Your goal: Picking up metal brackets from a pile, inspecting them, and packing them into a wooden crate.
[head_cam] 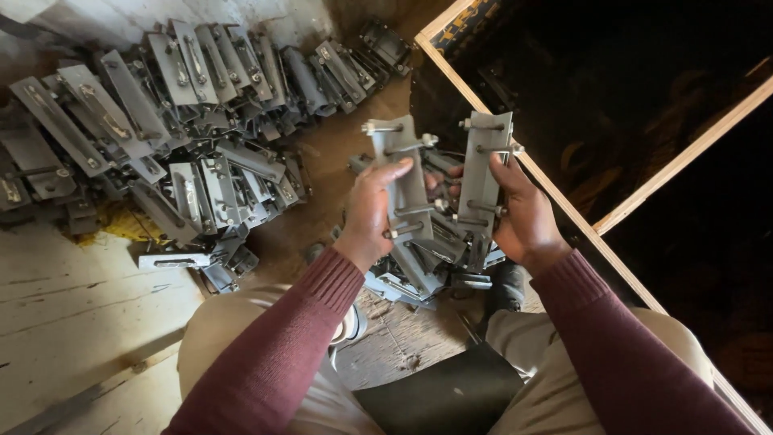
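My left hand [372, 211] grips a grey metal bracket [400, 173] with bolts sticking out of it, held upright. My right hand [523, 217] holds a second grey bolted bracket [485, 161], also upright, just to the right of the first. Both brackets hover above a small heap of similar grey brackets [431, 258] lying on the floor between my knees. Maroon sleeves cover both forearms.
A large pile of the same grey metal brackets [185, 121] spreads over the floor at upper left. A dark open box with a pale wooden rim [564, 201] lies at right. Wooden floor boards [72, 314] run at lower left.
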